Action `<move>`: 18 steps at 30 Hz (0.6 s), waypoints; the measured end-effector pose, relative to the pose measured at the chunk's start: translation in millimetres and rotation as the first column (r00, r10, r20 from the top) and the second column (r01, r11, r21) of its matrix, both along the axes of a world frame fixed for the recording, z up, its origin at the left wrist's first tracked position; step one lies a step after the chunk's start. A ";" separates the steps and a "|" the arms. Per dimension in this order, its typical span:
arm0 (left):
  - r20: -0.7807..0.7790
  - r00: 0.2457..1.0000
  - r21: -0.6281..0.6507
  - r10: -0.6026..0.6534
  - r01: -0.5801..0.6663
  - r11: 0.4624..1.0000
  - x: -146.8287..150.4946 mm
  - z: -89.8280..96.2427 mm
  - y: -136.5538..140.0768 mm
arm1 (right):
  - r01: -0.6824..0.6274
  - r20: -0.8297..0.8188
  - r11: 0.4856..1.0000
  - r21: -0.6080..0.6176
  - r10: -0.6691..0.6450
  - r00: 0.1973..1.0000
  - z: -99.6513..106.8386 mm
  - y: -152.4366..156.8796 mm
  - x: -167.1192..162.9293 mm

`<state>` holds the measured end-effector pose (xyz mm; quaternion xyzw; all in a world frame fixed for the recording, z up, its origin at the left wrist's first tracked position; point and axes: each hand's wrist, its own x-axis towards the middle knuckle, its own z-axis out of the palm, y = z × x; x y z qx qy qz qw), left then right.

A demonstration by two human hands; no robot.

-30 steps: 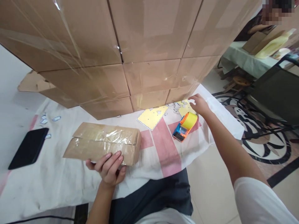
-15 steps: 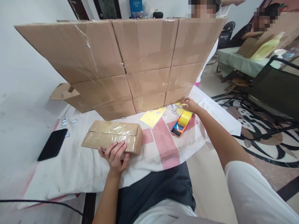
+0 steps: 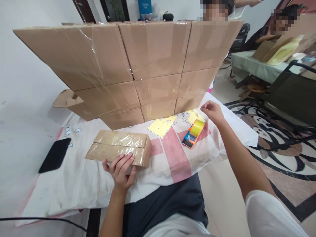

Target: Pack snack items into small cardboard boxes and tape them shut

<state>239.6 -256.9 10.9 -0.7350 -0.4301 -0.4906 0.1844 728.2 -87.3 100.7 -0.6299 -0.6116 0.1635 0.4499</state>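
My left hand (image 3: pixel 122 169) grips the near right edge of a small taped cardboard box (image 3: pixel 118 146), its fingers on top and the thumb at the front side. The box lies flat on the cloth. My right hand (image 3: pixel 213 112) hovers at the right, fingertips pinched together; what is between them, if anything, is too small to make out. Just left of it lies a yellow sheet (image 3: pixel 195 116) with grey scraps on it. Nearer to me is an orange tape dispenser (image 3: pixel 193 134) with a yellow roll. Another yellow sheet (image 3: pixel 161 126) lies between the dispenser and the box.
A wall of stacked cardboard boxes (image 3: pixel 158 65) rises behind the work area. On the left lie a black phone (image 3: pixel 54 155) and small paper labels (image 3: pixel 69 131), with an open carton (image 3: pixel 79 103) behind. Other people sit beyond; a dark chair (image 3: pixel 291 89) stands at right.
My right hand has lifted off the yellow sheet and moved right and slightly toward me, its fingers now pinched. My left hand stays on the box.
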 end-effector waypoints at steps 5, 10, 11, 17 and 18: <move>-0.055 0.997 -0.013 0.048 -0.049 0.999 -13.9 8.7 -6.6 | -0.153 -0.486 0.980 0.129 0.198 0.851 5.8 -99.3 -96.2; 0.562 0.703 -0.339 0.437 -0.286 0.896 -57.6 21.6 18.5 | -0.268 -0.634 0.963 0.044 0.234 0.737 -46.0 -147.0 -233.1; 0.636 0.629 -0.455 0.447 -0.162 0.875 -64.1 24.3 25.6 | -0.276 -0.677 0.961 0.024 0.219 0.703 -56.0 -148.4 -257.2; 0.879 0.313 -0.457 0.359 0.338 0.823 -60.8 55.1 32.3 | -0.455 -0.816 0.847 0.275 0.456 0.355 -59.8 -158.9 -328.4; 0.906 0.305 -0.394 0.294 0.350 0.850 -53.0 65.3 30.2 | -0.463 -0.787 0.820 0.335 0.514 0.342 -51.5 -164.8 -322.8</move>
